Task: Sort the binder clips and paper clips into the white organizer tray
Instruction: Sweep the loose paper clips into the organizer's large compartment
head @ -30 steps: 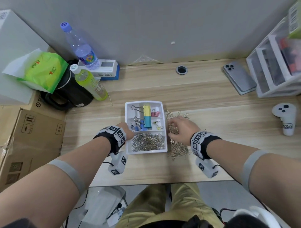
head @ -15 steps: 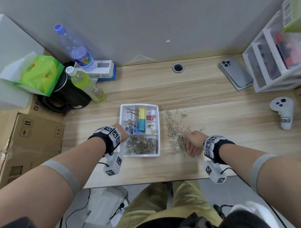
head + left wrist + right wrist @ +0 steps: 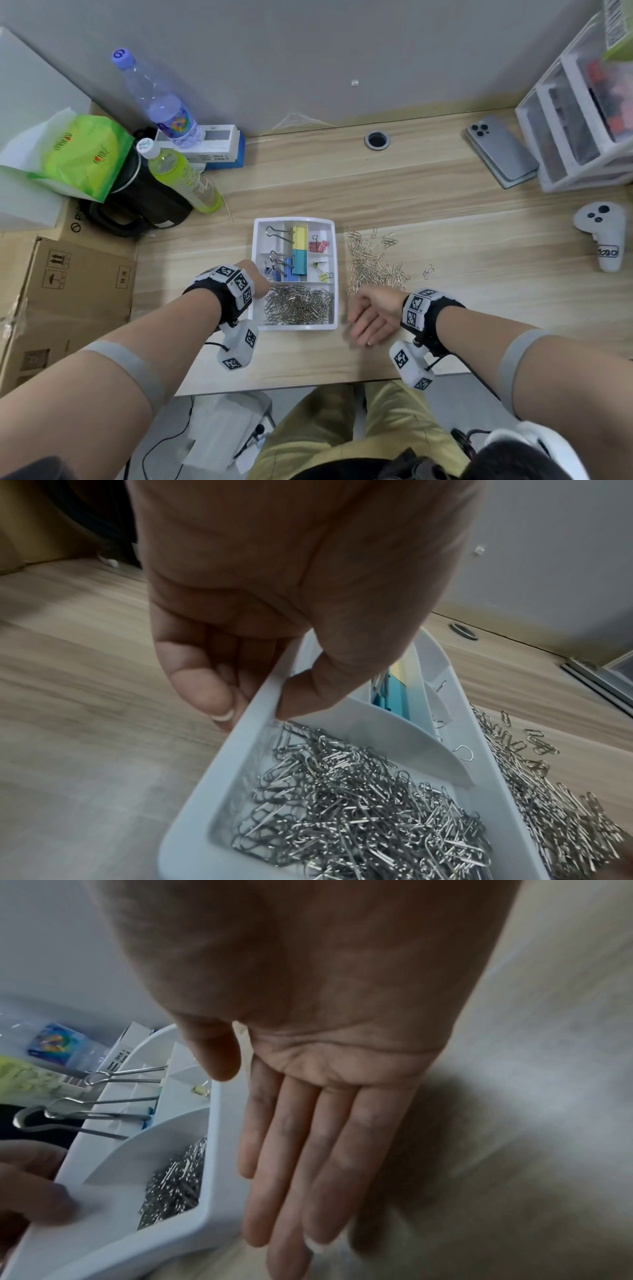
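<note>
though a good heap of silver paper clips already fills the tray's near compartment [image 3: 298,305], i'd say the sorting is only partly done; a loose pile of paper clips [image 3: 373,267] lies on the wooden desk [image 3: 479,281] just right of the white organizer tray [image 3: 335,274], with a few strays [image 3: 387,238] at its far end and one [image 3: 427,271] off to the right, all of them left to move, by my reckoning.

the binder clips look sorted, for i see none out on the desk; a yellow one [image 3: 300,235] and a teal one [image 3: 300,261] lie along the tray's middle, their wire handles reaching left into the far-left and mid-left cells, where something smaller and blue also sits; small pink clips [image 3: 318,245] fill the far-right cell, and a few small yellowish ones [image 3: 322,270] lie in the cell below it.

the left hand [image 3: 255,277] pinches the tray's left rim, thumb inside the wall and fingers [image 3: 202,693] curled outside, steadying it; the right hand [image 3: 375,317] rests flat on the desk just right of the tray's near corner, fingers [image 3: 308,1164] straight and together, holding nothing; it lies at the near end of the pile, well placed, i'd guess, for sweeping clips toward the tray.
</note>
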{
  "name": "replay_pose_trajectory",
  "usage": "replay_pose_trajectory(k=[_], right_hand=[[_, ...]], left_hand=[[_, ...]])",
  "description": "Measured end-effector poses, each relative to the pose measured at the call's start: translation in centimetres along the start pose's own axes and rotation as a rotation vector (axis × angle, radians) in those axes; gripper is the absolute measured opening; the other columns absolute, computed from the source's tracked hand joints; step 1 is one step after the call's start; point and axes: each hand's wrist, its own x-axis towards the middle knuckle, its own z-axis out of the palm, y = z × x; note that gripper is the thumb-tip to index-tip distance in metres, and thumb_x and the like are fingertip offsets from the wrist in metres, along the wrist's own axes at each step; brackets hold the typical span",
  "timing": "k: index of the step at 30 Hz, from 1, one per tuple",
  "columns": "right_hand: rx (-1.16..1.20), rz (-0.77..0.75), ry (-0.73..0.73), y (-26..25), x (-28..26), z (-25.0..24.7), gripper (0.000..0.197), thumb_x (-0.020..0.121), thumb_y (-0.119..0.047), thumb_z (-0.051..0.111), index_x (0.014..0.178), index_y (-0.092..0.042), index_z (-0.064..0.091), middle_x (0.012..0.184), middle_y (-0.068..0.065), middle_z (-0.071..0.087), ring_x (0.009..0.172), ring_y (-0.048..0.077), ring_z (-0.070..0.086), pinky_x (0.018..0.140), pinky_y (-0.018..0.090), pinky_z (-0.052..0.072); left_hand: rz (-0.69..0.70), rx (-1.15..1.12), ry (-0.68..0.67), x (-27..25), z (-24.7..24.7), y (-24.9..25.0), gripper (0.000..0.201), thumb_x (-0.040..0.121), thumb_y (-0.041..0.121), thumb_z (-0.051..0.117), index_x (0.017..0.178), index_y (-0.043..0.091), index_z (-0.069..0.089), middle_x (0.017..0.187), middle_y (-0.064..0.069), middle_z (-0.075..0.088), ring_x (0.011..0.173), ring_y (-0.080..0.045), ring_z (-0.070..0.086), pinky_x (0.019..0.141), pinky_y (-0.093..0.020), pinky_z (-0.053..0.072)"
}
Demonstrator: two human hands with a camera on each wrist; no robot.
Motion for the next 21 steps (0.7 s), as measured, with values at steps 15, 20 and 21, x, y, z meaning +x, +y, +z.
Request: replay_pose_trajectory(k=[15, 20, 21], right_hand=[[0.048, -0.285, 0.321, -1.9, -0.4, -2.3, 0.025, 0.088, -0.023, 0.055, 0.098, -0.005, 0.07, 0.082, 0.013, 0.076, 0.07, 0.028, 0.074, 0.063, 0.032, 0.057], [-0.293, -0.447, 0.827, -1.6, -2.0, -6.2, 0.032, 0.074, -0.039, 0.069, 0.099, -0.021, 0.063, 0.1, 0.005, 0.068, 0.08, 0.023, 0.068, 0.069, 0.032, 0.055], [-0.441, -0.403, 0.898, -1.3, -2.4, -7.0, 0.054, 0.066, -0.046, 0.072, 0.113, -0.023, 0.057, 0.114, 0.003, 0.058, 0.094, 0.023, 0.064, 0.081, 0.036, 0.055]], left_hand=[[-0.004, -0.082, -0.011, 1.3, 0.6, -0.6, 0.029, 0.094, 0.008, 0.05, 0.068, 0.013, 0.037, 0.065, -0.004, 0.035, 0.056, -0.016, 0.038, 0.054, -0.022, 0.033], [-0.009, -0.127, -0.004, 0.9, 0.6, -0.7, 0.025, 0.091, 0.004, 0.048, 0.069, 0.012, 0.039, 0.063, -0.005, 0.037, 0.055, -0.019, 0.036, 0.054, -0.027, 0.032], [-0.011, -0.128, -0.003, 0.8, 0.5, -0.8, 0.025, 0.091, 0.004, 0.048, 0.069, 0.012, 0.038, 0.063, -0.005, 0.036, 0.055, -0.019, 0.035, 0.055, -0.027, 0.032]])
